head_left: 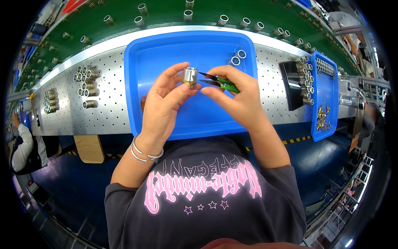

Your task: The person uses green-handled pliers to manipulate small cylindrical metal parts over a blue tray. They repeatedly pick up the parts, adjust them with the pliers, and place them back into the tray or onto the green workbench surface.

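Over a large blue tray (199, 124), my left hand (166, 95) holds a shiny metal cylinder (190, 75) upright between thumb and fingers. The cylinder has a brass-coloured lower edge. My right hand (238, 93) grips green-handled thread snips (227, 84). Their dark pointed blades are parted, with the tips close to the cylinder's right side; whether they touch it I cannot tell. Two metal rings (235, 61) lie in the tray's far right corner. A small reddish-brown thing (143, 103) shows at the tray's left, partly hidden by my left hand.
Groups of metal cylinders (88, 92) stand on the perforated metal bench (110, 112) at left. A black stand (291, 89) and a smaller blue tray (315, 128) with cylinders and brass-coloured pieces are at right. Beyond runs a green conveyor (166, 18) carrying cylinders. Another person's sleeve (25, 151) shows far left.
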Demonstrator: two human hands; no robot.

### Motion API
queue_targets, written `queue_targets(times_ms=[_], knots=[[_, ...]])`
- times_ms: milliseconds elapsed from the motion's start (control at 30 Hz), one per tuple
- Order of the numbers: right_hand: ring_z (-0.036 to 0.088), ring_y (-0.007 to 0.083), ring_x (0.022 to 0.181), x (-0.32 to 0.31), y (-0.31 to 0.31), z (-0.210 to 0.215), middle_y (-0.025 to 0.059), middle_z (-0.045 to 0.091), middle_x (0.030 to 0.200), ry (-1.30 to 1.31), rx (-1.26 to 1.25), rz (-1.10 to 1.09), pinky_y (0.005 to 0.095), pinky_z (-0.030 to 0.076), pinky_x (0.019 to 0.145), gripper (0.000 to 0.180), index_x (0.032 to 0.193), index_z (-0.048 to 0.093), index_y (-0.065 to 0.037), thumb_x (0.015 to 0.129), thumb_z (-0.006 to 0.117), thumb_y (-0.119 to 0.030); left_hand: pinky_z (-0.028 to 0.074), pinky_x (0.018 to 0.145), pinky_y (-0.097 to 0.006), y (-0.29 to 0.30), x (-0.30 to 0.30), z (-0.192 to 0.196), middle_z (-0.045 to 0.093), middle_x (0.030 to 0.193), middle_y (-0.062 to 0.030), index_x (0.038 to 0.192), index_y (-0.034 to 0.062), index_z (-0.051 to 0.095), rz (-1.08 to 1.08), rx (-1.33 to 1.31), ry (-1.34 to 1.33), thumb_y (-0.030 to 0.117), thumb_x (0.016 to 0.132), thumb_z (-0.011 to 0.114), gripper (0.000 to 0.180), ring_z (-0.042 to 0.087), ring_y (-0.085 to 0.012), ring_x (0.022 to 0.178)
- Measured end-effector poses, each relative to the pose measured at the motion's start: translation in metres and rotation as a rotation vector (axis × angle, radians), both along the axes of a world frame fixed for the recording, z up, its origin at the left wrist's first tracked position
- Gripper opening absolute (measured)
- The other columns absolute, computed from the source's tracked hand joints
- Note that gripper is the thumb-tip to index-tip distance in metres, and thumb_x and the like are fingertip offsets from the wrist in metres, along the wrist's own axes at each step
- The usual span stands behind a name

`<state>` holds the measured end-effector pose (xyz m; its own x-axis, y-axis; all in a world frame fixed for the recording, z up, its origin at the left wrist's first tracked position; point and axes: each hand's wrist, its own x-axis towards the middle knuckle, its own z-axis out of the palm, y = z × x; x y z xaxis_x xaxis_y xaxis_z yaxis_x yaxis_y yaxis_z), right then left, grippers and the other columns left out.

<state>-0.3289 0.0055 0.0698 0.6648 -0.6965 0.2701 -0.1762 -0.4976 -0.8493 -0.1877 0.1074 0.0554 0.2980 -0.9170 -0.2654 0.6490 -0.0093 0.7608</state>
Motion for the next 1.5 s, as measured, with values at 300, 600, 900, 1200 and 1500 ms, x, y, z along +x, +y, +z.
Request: queue_targets(times_ms=[300,600,900,1200,1500], knots=[[0.061,0.0240,0.069,0.010,-0.001,-0.002,0.0074,0.060,0.079,0.019,-0.086,0.076,0.0295,0.047,0.057,0.016,0.083,0.061,-0.005,0.067,0.066,-0.004,0.047,0.086,-0.028,-0.002,0.000,-0.005,0.055,0.111,-0.0109,0.124,0.0030,0.045,-0.013,-0.038,-0.021,0.006,0.087,0.056,0.039,0.057,-0.0167,0.100],[0.063,0.0259,0.079,0.008,-0.003,0.003,0.0092,0.062,0.091,-0.042,-0.104,0.042,0.0299,0.050,0.065,0.019,0.085,0.058,-0.003,0.068,0.064,0.001,0.049,0.087,-0.026,-0.001,0.001,0.000,0.056,0.109,-0.0081,0.129,0.0021,0.042,-0.044,-0.016,0.051,0.009,0.088,0.054,0.043,0.057,-0.0143,0.099],[0.063,0.0205,0.077,0.007,0.001,0.001,0.0097,0.064,0.092,-0.126,0.173,0.055,0.0271,0.049,0.064,0.016,0.088,0.057,-0.001,0.074,0.062,0.005,0.051,0.084,-0.026,0.001,-0.001,0.000,0.059,0.105,-0.0117,0.129,0.0011,0.040,-0.053,-0.031,0.070,0.012,0.091,0.050,0.041,0.062,-0.0184,0.093],[0.064,0.0218,0.079,0.008,0.003,-0.003,0.0102,0.065,0.092,-0.129,0.126,0.053,0.0276,0.050,0.067,0.017,0.089,0.057,-0.001,0.074,0.061,0.005,0.051,0.082,-0.026,0.003,-0.001,-0.004,0.059,0.105,-0.0109,0.129,0.0008,0.041,-0.018,-0.009,0.048,0.012,0.093,0.046,0.038,0.062,-0.0184,0.093],[0.064,0.0271,0.080,0.007,0.004,-0.003,0.0110,0.064,0.092,-0.114,-0.010,0.071,0.0300,0.051,0.067,0.024,0.090,0.057,-0.002,0.067,0.059,0.007,0.049,0.082,-0.026,0.003,-0.002,-0.006,0.059,0.109,-0.0125,0.128,0.0000,0.044,-0.052,-0.018,-0.045,0.003,0.085,0.058,0.045,0.061,-0.0166,0.091]])
